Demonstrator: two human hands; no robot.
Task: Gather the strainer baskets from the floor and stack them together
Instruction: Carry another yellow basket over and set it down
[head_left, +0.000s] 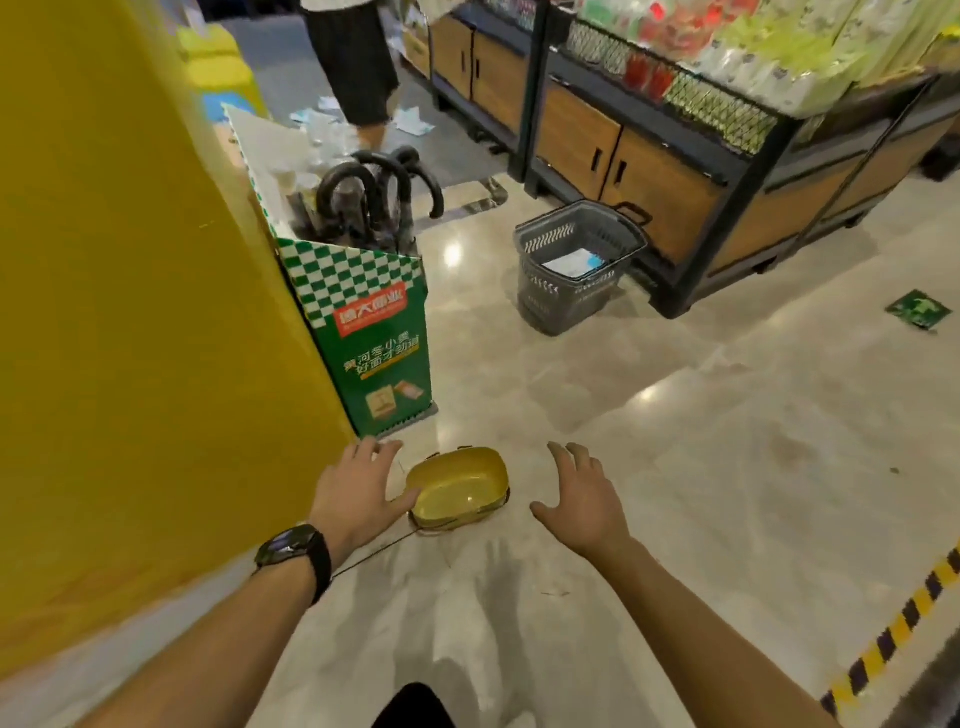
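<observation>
1. Below me, a yellow strainer basket (457, 488) sat on the pale, glossy floor (675, 467), near the bottom middle of the view, its hollow facing up toward the camera.
2. I saw a darker rim and thin handle parts peeking out under its near and right edges; whether that was a second basket nested beneath, I could not tell.
3. My left hand (358, 493) was just left of the basket, fingers spread, the thumb reaching to the basket's near-left rim. Its grip was apart and clamped on nothing. A black watch (293, 551) sat on that wrist.
4. My right hand (582, 499) was to the right of the basket, clear of it, fingers spread and palm turned inward. Its grip was also apart, holding nothing.
5. Just beyond the left hand stood a green-and-white chequered carton (374, 332) with dark curved umbrella handles (374, 192) poking out of the top. It stood against a big yellow panel (130, 312) filling the left side.
6. Further off, a grey shopping basket (576, 265) sat on the floor beside a dark-framed shelf unit with wooden doors (660, 171).
7. At the top, another person's legs (358, 67) stood in the aisle.
8. Yellow-and-black hazard tape (893, 629) crossed the floor at lower right.
</observation>
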